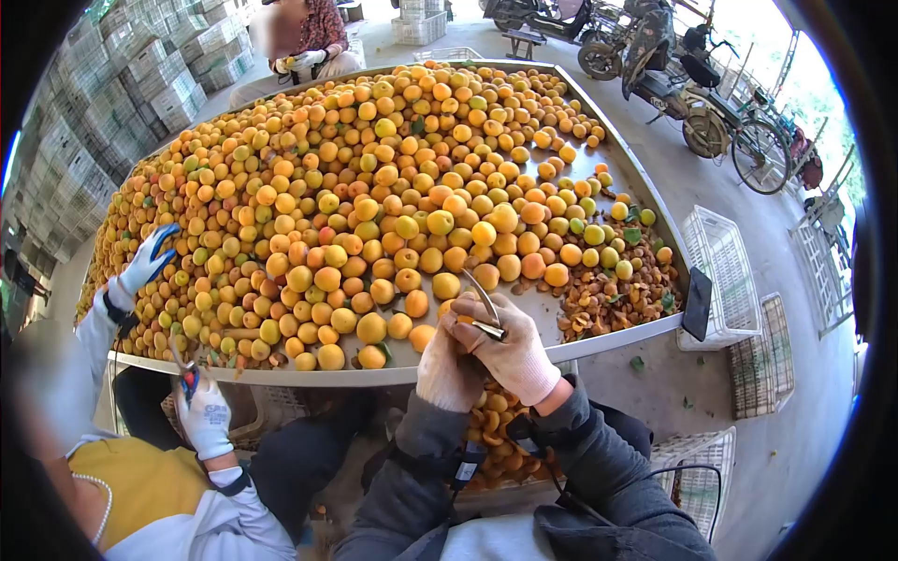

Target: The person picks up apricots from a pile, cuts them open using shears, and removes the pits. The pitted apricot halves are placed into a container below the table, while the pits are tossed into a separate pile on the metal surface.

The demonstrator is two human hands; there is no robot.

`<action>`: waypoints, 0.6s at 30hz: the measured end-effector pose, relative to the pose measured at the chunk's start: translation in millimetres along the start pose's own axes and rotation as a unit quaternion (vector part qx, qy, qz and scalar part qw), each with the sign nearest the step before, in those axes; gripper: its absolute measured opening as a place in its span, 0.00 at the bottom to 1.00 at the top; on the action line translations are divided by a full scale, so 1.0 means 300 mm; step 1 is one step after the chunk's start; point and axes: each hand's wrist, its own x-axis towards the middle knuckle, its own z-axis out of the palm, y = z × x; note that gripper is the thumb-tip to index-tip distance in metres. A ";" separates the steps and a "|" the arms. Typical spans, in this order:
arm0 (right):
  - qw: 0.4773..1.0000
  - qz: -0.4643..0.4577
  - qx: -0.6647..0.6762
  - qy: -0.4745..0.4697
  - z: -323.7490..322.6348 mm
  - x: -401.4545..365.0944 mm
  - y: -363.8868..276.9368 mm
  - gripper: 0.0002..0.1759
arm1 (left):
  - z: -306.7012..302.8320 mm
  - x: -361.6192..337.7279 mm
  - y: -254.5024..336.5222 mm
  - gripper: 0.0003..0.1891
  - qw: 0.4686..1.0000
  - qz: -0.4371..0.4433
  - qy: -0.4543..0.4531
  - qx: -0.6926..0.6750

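Note:
My right hand [517,352], in a whitish glove, grips a small knife with a curved blade [483,294] and a short metallic handle [488,330]. My left hand [445,372], gloved too, is closed and pressed against the right at the table's front edge. Whatever its fingers hold is hidden behind the gloves. Whole apricots [370,326] lie just beyond both hands on the metal table [552,325]. Below my wrists, split apricot halves [498,432] fill a container between my legs.
A heap of brown pits and scraps [613,297] lies at the table's right corner. At left, a co-worker's gloved hand [145,262] reaches over fruit; their other hand [205,416] holds a knife. Another person [313,47] sits opposite. Plastic crates [725,280] stand at right.

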 end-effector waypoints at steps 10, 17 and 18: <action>0.898 0.076 0.366 0.231 -0.059 0.096 -0.122 0.16 | 0.036 -0.020 0.045 0.23 0.962 -0.140 0.105 -0.207; 0.929 -0.010 0.308 0.204 0.005 0.086 -0.070 0.12 | 0.032 -0.023 0.035 0.27 0.972 -0.167 0.039 -0.162; 0.931 -0.028 0.305 0.199 0.010 0.083 -0.064 0.12 | 0.038 -0.026 0.040 0.27 0.976 -0.160 0.049 -0.143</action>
